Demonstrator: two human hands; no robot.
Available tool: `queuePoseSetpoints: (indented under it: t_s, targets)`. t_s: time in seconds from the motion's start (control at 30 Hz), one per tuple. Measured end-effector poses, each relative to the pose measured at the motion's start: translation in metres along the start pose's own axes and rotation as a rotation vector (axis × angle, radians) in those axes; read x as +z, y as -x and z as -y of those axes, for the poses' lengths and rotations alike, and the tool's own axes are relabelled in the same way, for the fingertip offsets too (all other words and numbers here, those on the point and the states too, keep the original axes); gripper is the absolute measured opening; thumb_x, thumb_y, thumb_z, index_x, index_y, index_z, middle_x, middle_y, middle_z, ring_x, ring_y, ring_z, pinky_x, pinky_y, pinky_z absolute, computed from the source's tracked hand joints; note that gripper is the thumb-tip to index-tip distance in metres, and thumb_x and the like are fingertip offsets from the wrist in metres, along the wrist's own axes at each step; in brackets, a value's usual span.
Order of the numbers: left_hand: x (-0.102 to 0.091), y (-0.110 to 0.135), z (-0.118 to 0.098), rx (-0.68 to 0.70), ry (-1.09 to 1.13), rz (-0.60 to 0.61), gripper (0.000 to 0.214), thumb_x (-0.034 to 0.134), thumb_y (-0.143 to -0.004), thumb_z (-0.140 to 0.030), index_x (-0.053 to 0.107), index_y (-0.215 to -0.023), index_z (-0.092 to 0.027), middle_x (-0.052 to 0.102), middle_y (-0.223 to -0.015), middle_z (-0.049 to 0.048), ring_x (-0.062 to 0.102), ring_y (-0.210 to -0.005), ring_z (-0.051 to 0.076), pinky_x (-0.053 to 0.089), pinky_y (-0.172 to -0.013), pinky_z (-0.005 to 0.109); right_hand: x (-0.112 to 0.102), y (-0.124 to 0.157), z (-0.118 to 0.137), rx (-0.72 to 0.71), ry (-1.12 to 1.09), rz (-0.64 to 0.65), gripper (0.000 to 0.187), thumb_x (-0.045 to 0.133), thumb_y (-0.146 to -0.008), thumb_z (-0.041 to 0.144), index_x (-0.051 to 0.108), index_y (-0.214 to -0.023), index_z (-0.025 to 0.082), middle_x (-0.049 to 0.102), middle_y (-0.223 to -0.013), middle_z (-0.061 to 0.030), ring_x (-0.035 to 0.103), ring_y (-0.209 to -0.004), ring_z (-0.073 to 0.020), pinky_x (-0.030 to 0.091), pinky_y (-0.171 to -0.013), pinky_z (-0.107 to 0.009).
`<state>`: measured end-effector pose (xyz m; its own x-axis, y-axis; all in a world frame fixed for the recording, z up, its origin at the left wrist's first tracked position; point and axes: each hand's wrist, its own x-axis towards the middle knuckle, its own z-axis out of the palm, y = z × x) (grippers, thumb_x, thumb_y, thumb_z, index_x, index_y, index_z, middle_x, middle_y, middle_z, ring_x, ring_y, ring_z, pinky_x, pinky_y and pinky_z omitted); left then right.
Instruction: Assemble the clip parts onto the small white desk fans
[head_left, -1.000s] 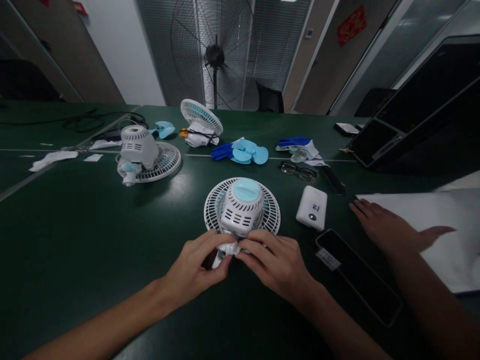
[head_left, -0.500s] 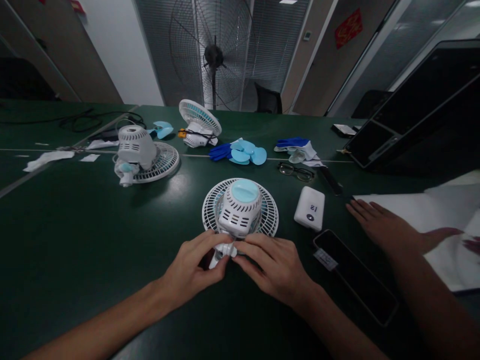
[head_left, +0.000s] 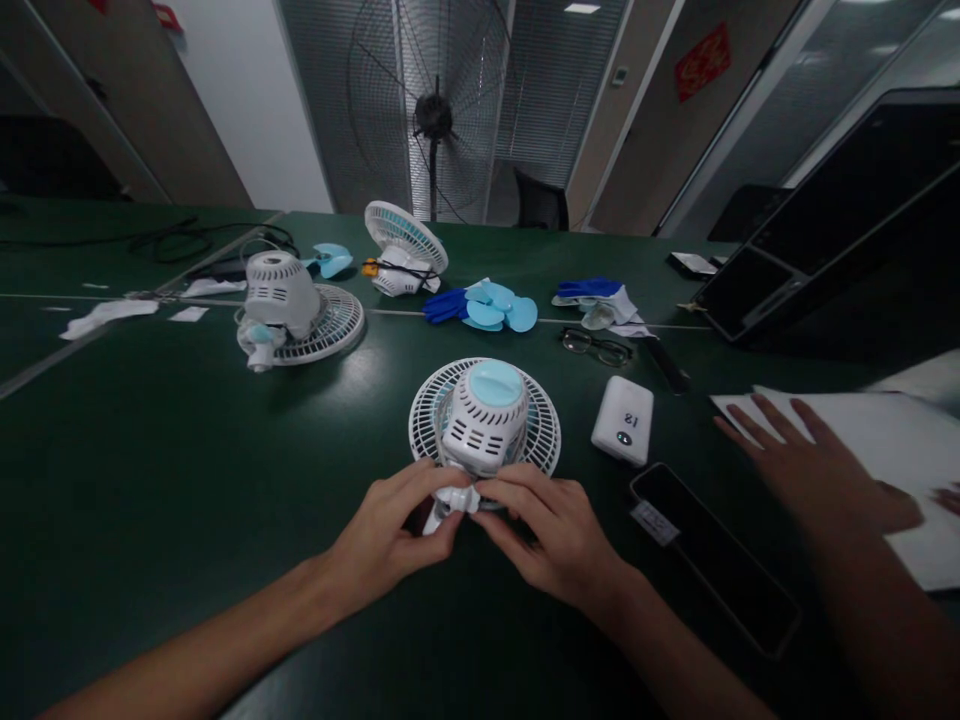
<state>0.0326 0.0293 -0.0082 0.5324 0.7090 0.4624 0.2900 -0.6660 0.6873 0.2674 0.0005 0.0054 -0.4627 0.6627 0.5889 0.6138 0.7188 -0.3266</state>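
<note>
A small white fan [head_left: 484, 418] with a light blue cap lies grille-down on the dark green table [head_left: 150, 450] in front of me. My left hand [head_left: 390, 535] and my right hand [head_left: 551, 530] meet at its near side. Both pinch the white neck piece [head_left: 450, 500] that sticks out from the motor housing. Fingers of both hands are curled round that piece, and its lower end is partly hidden by them.
Another person's hand [head_left: 814, 465] rests flat on white paper [head_left: 862, 430] at the right. A white power bank [head_left: 624, 420], a black phone [head_left: 712, 555], glasses [head_left: 596, 345], blue blades [head_left: 491, 305], gloves and two more fans [head_left: 296, 305] [head_left: 401, 245] lie further back.
My hands have stayed on the fan's neck piece with only small finger shifts. The other person's hand has slid to the right, further onto the paper.
</note>
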Motion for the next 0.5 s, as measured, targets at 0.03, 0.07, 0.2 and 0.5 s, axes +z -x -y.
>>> queuePoseSetpoints:
  t_s: [0.03, 0.07, 0.2, 0.5]
  targets:
    - [0.000, 0.000, 0.000, 0.003, 0.003, 0.005, 0.031, 0.063, -0.092, -0.013, 0.061, -0.121, -0.022, 0.064, -0.090, 0.0012, 0.059, -0.069, 0.013, 0.047, -0.061, 0.023, 0.000, 0.000, -0.001, -0.014, 0.013, -0.010, 0.020, 0.065, -0.101, 0.024, 0.064, -0.120, 0.021, 0.075, -0.107, -0.0055, 0.073, -0.088, -0.0161, 0.055, -0.069, -0.028]
    - [0.000, 0.000, -0.001, 0.008, 0.001, 0.010, 0.031, 0.063, -0.092, -0.013, 0.061, -0.122, -0.022, 0.064, -0.091, 0.0015, 0.060, -0.070, 0.013, 0.047, -0.061, 0.023, 0.002, 0.000, -0.001, -0.008, 0.017, -0.023, 0.015, 0.065, -0.101, 0.024, 0.065, -0.116, 0.021, 0.075, -0.104, -0.0047, 0.073, -0.087, -0.0159, 0.054, -0.069, -0.028]
    - [0.000, -0.001, -0.003, 0.026, -0.028, 0.029, 0.027, 0.063, -0.094, -0.014, 0.062, -0.120, -0.022, 0.061, -0.086, 0.0009, 0.059, -0.068, 0.013, 0.046, -0.059, 0.022, 0.014, -0.001, 0.007, 0.152, -0.128, -0.034, 0.016, 0.057, -0.104, 0.022, 0.066, -0.091, 0.020, 0.070, -0.088, -0.0012, 0.069, -0.076, -0.0133, 0.049, -0.062, -0.026]
    - [0.000, 0.000, -0.001, -0.022, 0.009, 0.008, 0.031, 0.065, -0.092, -0.013, 0.061, -0.121, -0.024, 0.062, -0.090, 0.0001, 0.057, -0.067, 0.012, 0.045, -0.060, 0.021, 0.002, 0.001, 0.001, 0.024, -0.003, 0.002, 0.028, 0.069, -0.097, 0.023, 0.063, -0.124, 0.019, 0.071, -0.112, -0.0066, 0.071, -0.087, -0.0166, 0.053, -0.068, -0.028]
